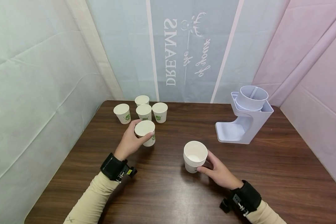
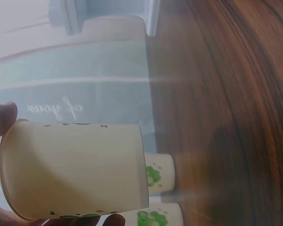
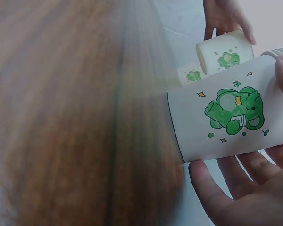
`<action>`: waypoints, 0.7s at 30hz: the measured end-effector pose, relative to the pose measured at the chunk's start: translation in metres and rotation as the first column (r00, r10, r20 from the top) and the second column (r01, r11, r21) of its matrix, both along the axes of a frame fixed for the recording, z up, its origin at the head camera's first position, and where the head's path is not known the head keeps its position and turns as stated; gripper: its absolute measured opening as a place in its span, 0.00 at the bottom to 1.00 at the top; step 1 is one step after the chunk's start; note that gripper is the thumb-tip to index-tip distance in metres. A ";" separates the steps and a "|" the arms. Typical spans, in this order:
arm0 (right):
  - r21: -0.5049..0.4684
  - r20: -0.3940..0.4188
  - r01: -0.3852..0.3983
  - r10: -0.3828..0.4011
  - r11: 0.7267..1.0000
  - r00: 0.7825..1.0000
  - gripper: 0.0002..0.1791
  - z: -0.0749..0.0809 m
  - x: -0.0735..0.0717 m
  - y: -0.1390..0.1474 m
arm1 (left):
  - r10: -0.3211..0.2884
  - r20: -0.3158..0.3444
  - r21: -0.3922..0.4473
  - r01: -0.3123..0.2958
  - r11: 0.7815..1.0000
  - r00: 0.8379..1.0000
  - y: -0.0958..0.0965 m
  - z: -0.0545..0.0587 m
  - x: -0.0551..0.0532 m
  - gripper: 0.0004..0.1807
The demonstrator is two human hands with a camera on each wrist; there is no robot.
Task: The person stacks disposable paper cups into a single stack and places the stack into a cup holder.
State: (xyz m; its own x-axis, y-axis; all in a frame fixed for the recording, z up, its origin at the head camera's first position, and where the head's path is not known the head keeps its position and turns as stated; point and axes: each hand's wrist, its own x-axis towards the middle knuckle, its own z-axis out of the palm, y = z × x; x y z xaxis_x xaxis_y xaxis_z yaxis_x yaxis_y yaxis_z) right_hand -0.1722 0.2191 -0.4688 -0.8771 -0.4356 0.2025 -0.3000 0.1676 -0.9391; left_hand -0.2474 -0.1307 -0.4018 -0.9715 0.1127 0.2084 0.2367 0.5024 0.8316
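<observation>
My left hand [image 1: 131, 140] grips a single white paper cup [image 1: 145, 132] by its side, thumb and fingers around it. That cup is upright, its open mouth facing up, and seems slightly above the table. My right hand [image 1: 219, 172] holds a stack of nested paper cups [image 1: 194, 155] at the table's middle, thumb on the near side. A green bear print [image 3: 236, 110] shows on the stack's outer cup in the right wrist view. Just beyond my left hand, several similar paper cups [image 1: 160, 112] stand upright and apart from the stack, each with a green print.
On the right of the table stands a pale lavender plastic stand [image 1: 245, 124] with a round funnel-like cup [image 1: 252, 98] on top and a flat foot. The brown wood-grain table [image 1: 162, 193] meets a printed curtain [image 1: 190, 56] at its far edge, with pale fabric walls at both sides.
</observation>
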 end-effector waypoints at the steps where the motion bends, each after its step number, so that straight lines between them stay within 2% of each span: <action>1: -0.002 0.000 0.000 0.000 1.000 1.000 0.42 0.000 0.000 0.000 | -0.007 -0.005 0.001 0.007 1.000 1.000 0.001 0.001 0.001 0.41; 9: -0.002 -0.004 0.009 -0.009 1.000 1.000 0.43 0.000 0.000 -0.001 | -0.065 -0.013 -0.002 0.065 0.998 0.998 0.013 0.013 0.011 0.39; 15: 0.002 -0.003 0.008 -0.008 1.000 1.000 0.43 -0.001 0.000 0.000 | -0.104 0.000 0.000 0.104 0.995 0.995 0.024 0.020 0.019 0.41; 21: -0.001 -0.002 0.004 -0.004 1.000 1.000 0.42 -0.001 0.000 0.000 | -0.134 -0.041 -0.003 0.134 0.991 0.990 0.034 0.028 0.027 0.41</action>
